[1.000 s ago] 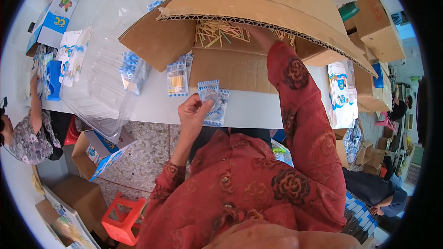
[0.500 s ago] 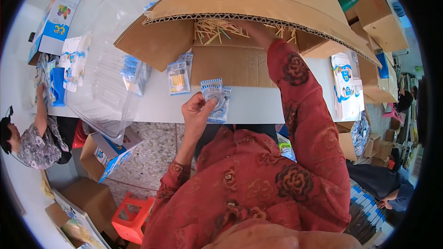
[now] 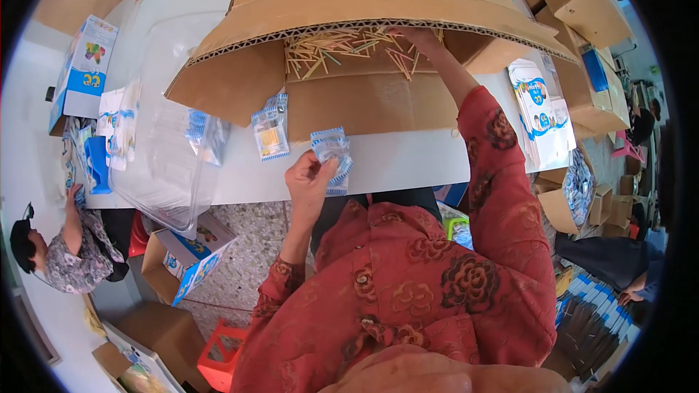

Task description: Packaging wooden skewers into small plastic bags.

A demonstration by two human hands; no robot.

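Holds the bare left grip [image 3: 309,178] just ahead of the torso [image 3: 378,262], with the left forearm [image 3: 298,233] slanting forward and slightly inward, uncovered past the cuff [image 3: 282,275]. Presses the thumb [image 3: 329,169] toward the bent fingers — a close pinch, with knuckles turned outward to the left. Reaches farther forward with the bare right grip [image 3: 419,38], right arm outstretched in a loose, flower-patterned red cloth sleeve [image 3: 502,167]. Angles the uncovered right forearm [image 3: 457,76] inward and points the fingers leftward — with fingertips too unclear to read how far closed.
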